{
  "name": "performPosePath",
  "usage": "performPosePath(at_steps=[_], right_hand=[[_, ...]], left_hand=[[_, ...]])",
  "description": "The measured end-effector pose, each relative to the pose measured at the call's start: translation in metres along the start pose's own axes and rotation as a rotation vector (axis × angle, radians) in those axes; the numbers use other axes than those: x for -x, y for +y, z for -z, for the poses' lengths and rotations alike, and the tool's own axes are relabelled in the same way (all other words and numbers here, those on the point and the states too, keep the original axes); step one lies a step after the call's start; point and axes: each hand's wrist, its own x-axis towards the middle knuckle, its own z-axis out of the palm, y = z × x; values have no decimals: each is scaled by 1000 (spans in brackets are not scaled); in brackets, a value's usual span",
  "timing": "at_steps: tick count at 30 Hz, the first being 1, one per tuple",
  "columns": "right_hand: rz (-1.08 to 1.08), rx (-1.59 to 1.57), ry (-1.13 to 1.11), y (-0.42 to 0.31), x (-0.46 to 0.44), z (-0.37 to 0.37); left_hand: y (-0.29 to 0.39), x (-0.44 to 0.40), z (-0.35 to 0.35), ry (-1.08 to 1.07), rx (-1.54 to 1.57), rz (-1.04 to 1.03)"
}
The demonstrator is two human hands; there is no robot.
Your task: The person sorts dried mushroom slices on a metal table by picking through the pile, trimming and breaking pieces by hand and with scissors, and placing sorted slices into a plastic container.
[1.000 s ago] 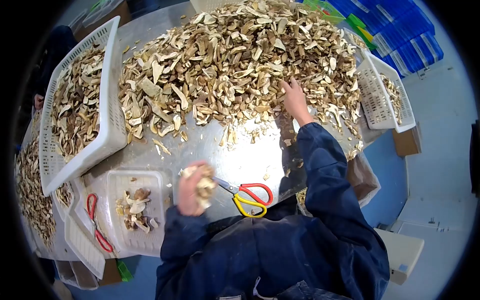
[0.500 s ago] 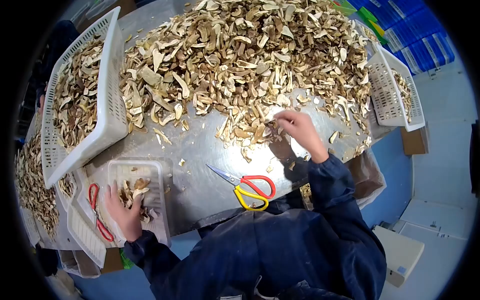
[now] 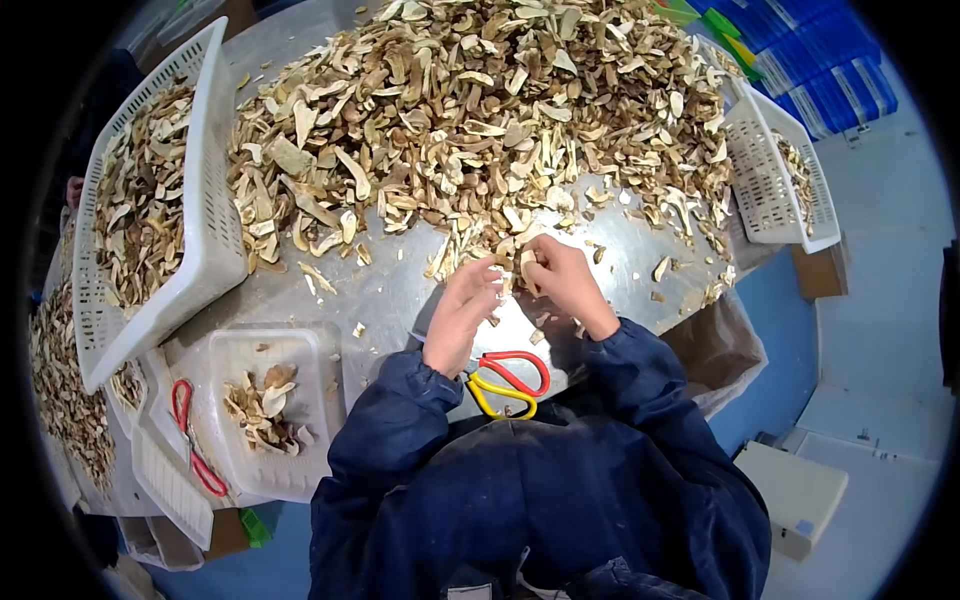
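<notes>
Both hands meet at the near edge of the mushroom pile

The left hand (image 3: 465,315), over the clear plastic tray (image 3: 328,400) half a second ago, is now beside the right hand (image 3: 568,283), so both are at one spot. The right thumb and fingers are pinched together, apparently on a pale mushroom slice (image 3: 527,260); the left fingers are loosely curled, and I cannot tell whether they grip anything. The pile of dried mushroom slices (image 3: 480,130) spreads over the far side of the metal table (image 3: 385,300). The left hand and sleeve hide most of the blades of the red-and-yellow-handled scissors (image 3: 514,355). The pile's far edge is cut off, and another person's hand (image 3: 75,190) is dim at far left.
</notes>
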Motion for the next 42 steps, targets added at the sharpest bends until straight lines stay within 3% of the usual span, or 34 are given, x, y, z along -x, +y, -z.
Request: performPosePath(at_steps=[1, 4, 5, 7, 9, 10, 12, 14, 16, 19, 23, 26, 27, 30, 34, 40, 42], right_hand=[[-53, -287, -11, 2, 5, 2], [-304, -698, -140, -9, 20, 11], [-293, -685, -109, -10, 26, 6], [-209, -566, -105, -23, 40, -4], [-81, -380, -147, -32, 49, -6], [-143, -438, -113, -28, 49, -6], [-265, -547, -45, -10, 50, -3], [-246, -291, 155, 2, 38, 6], [14, -89, 245, 10, 26, 7], [149, 276, 132, 6, 18, 3], [156, 340, 122, 4, 10, -6], [-48, -349, 5, 19, 11, -6], [-363, -670, -176, -10, 17, 14], [-434, -1128, -382, 0, 29, 9], [-428, -849, -409, -13, 44, 5], [0, -274, -244, -21, 50, 0], [-50, -332, -179, -29, 52, -6]], left_hand=[[-5, -4, 1, 9, -122, -63], [-14, -4, -1, -6, -265, -142], [-18, -4, 2, -40, -281, -139], [-19, 2, 2, -78, -238, -103], [-1, 7, 2, -181, -473, -15], [3, 9, 3, -233, -588, 28], [-3, 6, 5, -335, -490, 118], [6, 7, 3, -397, -373, 232], [4, 8, 1, -322, -226, 241], [-4, 6, 6, -217, -8, 268], [-8, 1, 15, -215, 56, 157], [-7, -1, 9, -88, 62, 95], [-9, -2, 10, -78, 23, 89], [-7, 1, 3, -32, 37, 85], [-13, 1, 10, -86, 98, 114], [-10, 1, 9, -41, -86, 169], [-9, 2, 8, -30, -105, 184]])
